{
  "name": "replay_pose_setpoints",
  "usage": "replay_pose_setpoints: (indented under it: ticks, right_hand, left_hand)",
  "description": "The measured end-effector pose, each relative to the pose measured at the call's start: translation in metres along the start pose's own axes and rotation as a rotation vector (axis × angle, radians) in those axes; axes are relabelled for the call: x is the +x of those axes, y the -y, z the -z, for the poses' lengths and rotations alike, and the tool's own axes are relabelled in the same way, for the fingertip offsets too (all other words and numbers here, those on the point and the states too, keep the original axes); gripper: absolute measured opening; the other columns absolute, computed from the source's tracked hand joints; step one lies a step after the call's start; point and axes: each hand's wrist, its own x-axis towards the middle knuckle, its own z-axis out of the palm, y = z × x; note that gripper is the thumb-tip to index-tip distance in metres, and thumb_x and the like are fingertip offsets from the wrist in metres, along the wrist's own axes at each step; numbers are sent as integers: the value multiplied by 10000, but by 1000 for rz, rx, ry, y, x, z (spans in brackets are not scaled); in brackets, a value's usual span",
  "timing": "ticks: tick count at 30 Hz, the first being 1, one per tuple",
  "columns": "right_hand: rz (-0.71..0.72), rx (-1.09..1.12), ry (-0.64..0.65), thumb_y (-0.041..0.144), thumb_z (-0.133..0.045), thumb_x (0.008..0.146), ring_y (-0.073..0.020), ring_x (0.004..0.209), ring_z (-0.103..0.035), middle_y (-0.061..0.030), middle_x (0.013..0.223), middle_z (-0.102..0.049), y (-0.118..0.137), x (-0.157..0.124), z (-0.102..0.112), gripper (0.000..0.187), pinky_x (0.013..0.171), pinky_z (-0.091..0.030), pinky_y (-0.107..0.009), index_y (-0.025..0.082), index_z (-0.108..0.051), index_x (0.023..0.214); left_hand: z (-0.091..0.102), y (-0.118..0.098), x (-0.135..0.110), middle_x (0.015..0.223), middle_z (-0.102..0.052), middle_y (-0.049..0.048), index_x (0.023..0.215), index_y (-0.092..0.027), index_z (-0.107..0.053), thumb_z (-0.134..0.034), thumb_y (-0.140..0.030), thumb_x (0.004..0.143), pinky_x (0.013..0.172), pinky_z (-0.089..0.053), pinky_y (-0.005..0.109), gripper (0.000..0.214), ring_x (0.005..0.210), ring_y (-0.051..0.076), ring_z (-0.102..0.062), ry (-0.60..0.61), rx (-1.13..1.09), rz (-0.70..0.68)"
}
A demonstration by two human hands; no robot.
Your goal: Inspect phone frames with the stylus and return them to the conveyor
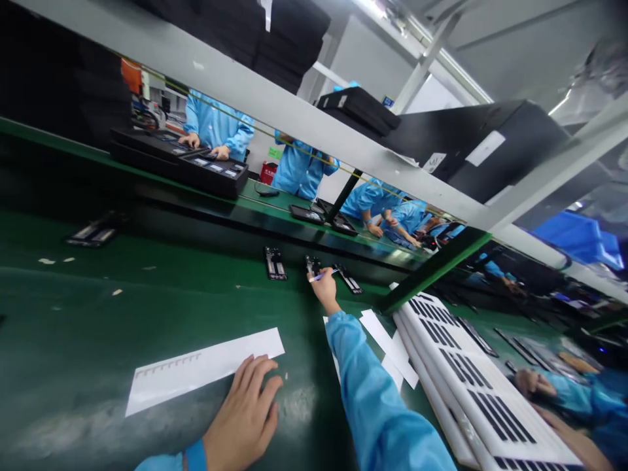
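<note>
My left hand (245,412) lies with fingers stretched out at the lower edge of a white paper strip (206,371), which has a row of small grey marks. Reaching far forward, my right hand (324,289) is closed around a thin whitish-purple pen-like tool (321,277). Right at its fingertips is a black phone-like device part (313,264); whether the fingers also grip it I cannot tell. Similar open device parts lie on either side, one to the left (275,263) and one tilted to the right (349,280).
Further left lies another device part (93,232). White paper pieces (390,340) sit beside my right sleeve. Stacked white trays with black strips (466,373) stand at right, below a green post (436,268). A shelf beam (275,108) crosses overhead. Co-workers in blue work beyond and at right.
</note>
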Motion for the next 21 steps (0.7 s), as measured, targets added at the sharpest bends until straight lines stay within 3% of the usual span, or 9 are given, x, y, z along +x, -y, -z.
replay_pose_setpoints:
  ticks: [4, 8, 11, 14, 16, 18, 21]
  right_hand:
    - [-20, -16, 27, 514, -518, 907, -328, 1092, -616, -263, 1172, -599, 26, 28, -19, 471, 850, -453, -355, 114, -410, 1131]
    - [22, -14, 160, 520, -669, 793, -326, 1072, -629, -228, 1129, -634, 71, 18, -60, 587, 849, -471, -357, 113, -426, 1138]
    - [55, -19, 199, 407, -728, 756, -348, 1156, -576, -232, 1130, -640, 101, 8, -75, 581, 896, -452, -382, 107, -432, 1155]
    - [58, -14, 205, 391, -712, 759, -360, 1135, -588, -234, 1108, -652, 113, 2, -64, 575, 873, -464, -390, 95, -437, 1168]
    - [69, -10, 215, 452, -695, 756, -355, 1056, -632, -218, 1081, -663, 108, -6, -47, 568, 816, -483, -377, 106, -463, 1142]
    - [100, -12, 222, 487, -697, 737, -342, 990, -658, -186, 1044, -676, 93, -24, -28, 541, 777, -487, -356, 135, -496, 1095]
    - [228, -47, 205, 442, -724, 706, -320, 880, -675, -134, 907, -685, 57, -75, -4, 473, 727, -477, -334, 163, -524, 1031]
  left_hand:
    - [0, 1, 0, 1215, -580, 78, 1193, -235, -539, -500, -117, 790, 1066, -443, 478, 422, 1219, 264, -511, 0, 50, -21]
    - [0, 1, 1, 1208, -585, 85, 1203, -231, -532, -494, -92, 766, 1062, -452, 486, 461, 1214, 264, -517, 1, 44, -12]
    - [2, 0, 1, 1219, -572, 87, 1189, -225, -530, -483, -75, 753, 1074, -436, 503, 463, 1216, 263, -510, 12, 33, -4]
    - [4, 0, 1, 1212, -565, 80, 1153, -224, -538, -481, -70, 751, 1086, -418, 503, 434, 1213, 256, -505, 0, 32, 6]
    - [6, 1, 2, 1209, -557, 79, 1133, -222, -546, -484, -80, 764, 1090, -405, 502, 400, 1217, 257, -497, -23, 39, 22]
    - [7, 1, 3, 1216, -544, 85, 1127, -215, -551, -482, -98, 788, 1092, -387, 508, 365, 1222, 262, -487, -48, 50, 42]
    - [7, 2, 4, 1234, -529, 95, 1132, -209, -553, -479, -123, 818, 1100, -351, 521, 334, 1228, 265, -476, -53, 69, 62]
